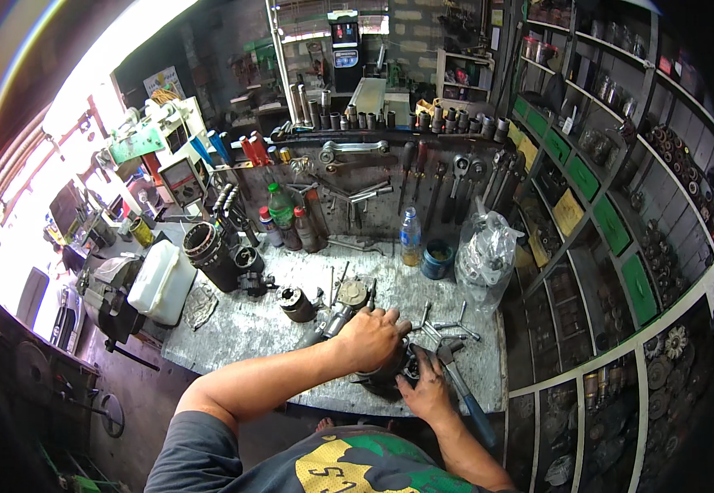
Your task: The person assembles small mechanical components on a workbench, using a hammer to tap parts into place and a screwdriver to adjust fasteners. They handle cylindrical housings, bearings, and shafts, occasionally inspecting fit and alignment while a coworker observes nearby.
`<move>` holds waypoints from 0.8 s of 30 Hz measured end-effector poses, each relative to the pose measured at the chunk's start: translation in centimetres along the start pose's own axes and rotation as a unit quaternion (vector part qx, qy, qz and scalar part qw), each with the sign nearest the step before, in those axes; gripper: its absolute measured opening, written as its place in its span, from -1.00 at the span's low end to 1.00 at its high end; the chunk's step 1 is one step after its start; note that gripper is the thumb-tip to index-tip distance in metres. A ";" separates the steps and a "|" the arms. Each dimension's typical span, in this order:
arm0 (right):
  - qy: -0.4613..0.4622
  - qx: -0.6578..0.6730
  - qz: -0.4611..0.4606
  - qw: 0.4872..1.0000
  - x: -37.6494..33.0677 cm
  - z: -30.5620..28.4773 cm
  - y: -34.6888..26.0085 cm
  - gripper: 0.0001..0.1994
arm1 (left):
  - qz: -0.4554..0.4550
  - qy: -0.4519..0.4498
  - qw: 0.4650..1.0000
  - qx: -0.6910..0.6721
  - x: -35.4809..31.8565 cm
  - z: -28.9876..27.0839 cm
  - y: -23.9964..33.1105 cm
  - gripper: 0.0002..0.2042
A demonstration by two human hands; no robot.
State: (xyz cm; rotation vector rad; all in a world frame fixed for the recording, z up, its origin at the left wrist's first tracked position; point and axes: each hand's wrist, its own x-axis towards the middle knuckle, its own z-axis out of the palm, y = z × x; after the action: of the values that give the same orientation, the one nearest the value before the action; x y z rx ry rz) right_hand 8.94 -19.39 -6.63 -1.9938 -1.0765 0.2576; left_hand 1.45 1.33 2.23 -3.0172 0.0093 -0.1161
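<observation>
At the front of the workbench, my left hand (371,338) is closed in a fist above a dark round metal housing (380,380). What its fingers grip is hidden from view. My right hand (428,384) has its fingers curled against the right side of that housing, touching its rim. A hammer (474,411) with a blue handle lies just right of this hand, its head near the fingertips. Beyond it rest Y-shaped socket wrenches (460,325). A grey metal tool (330,325) lies left of my left fist, partly covered by the forearm.
A ring-shaped metal part (295,304), a large dark cylinder (211,259) and a white plastic container (162,282) stand to the left. Farther back are a clear bottle (410,238), a blue cup (437,260) and a plastic-wrapped part (486,259). Shelves (587,185) line the right side.
</observation>
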 end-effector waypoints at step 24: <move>0.001 0.014 -0.013 1.000 0.1 -0.1 -0.2 -0.25 | -0.238 -0.045 0.925 -0.292 -2.7 -3.3 -6.9 0.10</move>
State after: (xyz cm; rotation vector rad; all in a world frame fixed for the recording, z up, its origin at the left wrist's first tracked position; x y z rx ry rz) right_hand 8.94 -19.30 -6.43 -1.9527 -1.0921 0.2553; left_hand -1.51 7.81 6.11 -3.5336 -0.8463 -0.0175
